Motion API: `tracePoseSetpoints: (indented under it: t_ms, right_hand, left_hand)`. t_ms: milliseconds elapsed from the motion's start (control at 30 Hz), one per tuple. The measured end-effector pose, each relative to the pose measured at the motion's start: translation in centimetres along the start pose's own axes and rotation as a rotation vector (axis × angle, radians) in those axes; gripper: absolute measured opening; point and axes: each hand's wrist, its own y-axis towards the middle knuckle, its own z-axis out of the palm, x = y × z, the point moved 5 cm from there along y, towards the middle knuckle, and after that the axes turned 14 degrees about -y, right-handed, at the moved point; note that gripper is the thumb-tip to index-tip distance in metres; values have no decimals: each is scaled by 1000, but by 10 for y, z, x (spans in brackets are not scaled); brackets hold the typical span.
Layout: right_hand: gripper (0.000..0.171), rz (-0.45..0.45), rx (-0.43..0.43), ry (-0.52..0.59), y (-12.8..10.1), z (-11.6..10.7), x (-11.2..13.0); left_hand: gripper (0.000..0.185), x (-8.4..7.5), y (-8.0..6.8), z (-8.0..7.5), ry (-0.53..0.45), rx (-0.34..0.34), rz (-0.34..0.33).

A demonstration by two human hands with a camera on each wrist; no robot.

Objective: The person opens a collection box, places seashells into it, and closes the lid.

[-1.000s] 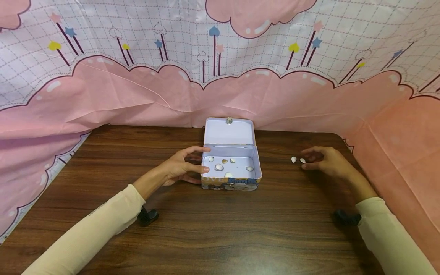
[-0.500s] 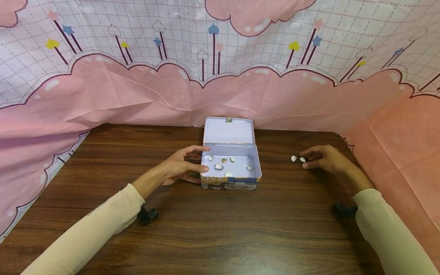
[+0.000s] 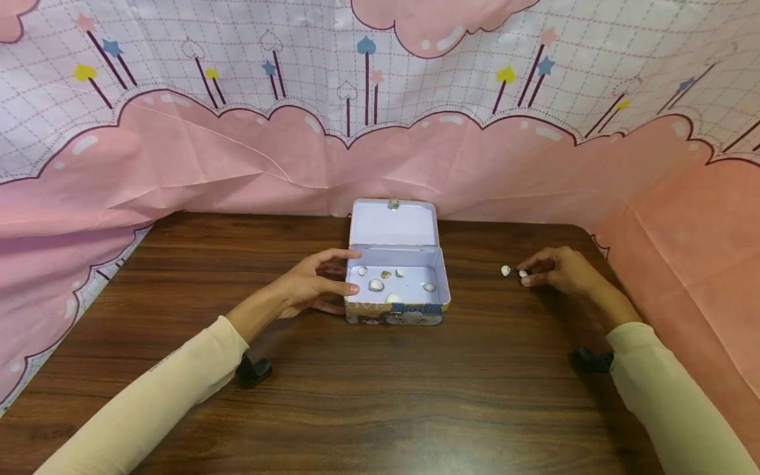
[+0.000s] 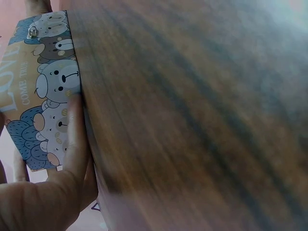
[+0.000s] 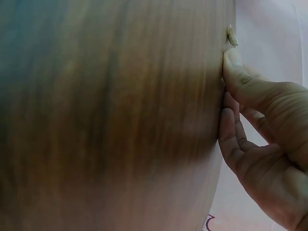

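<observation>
An open tin box (image 3: 394,315) printed with cartoon bears stands at the middle back of the table, its lid (image 3: 394,224) tilted back. Several seashells (image 3: 376,285) lie spread over its pale floor. My left hand (image 3: 309,282) holds the box's left end, thumb at the front and fingers reaching round behind; in the left wrist view, fingers (image 4: 77,139) lie along the printed side. To the right, my right hand (image 3: 564,267) pinches a small white seashell (image 3: 522,274) at the tabletop. Another white seashell (image 3: 505,270) lies just left of it. In the right wrist view the thumb hides the pinched one.
The brown wooden table (image 3: 380,396) spreads in front of the box. A pink and white patterned cloth (image 3: 380,165) hangs close behind the table and along the right side. Small black objects (image 3: 253,373) show beside both forearms.
My right thumb and forefinger have closed on the right-hand seashell, shifting slightly left. The left hand stays at the box. The whole head view has drifted slightly.
</observation>
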Motion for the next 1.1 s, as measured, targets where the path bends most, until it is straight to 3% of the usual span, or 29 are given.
tracePoseSetpoints:
  t_ms: [733,1100]
  right_hand:
    - [27,-82,-58,-149,-3,3,9]
    - [19,-168,-88,-199,-4,2,20]
  left_hand:
    - [79,0,0,-3,10,-6,8]
    - [85,0,1,-1,8,-4,1]
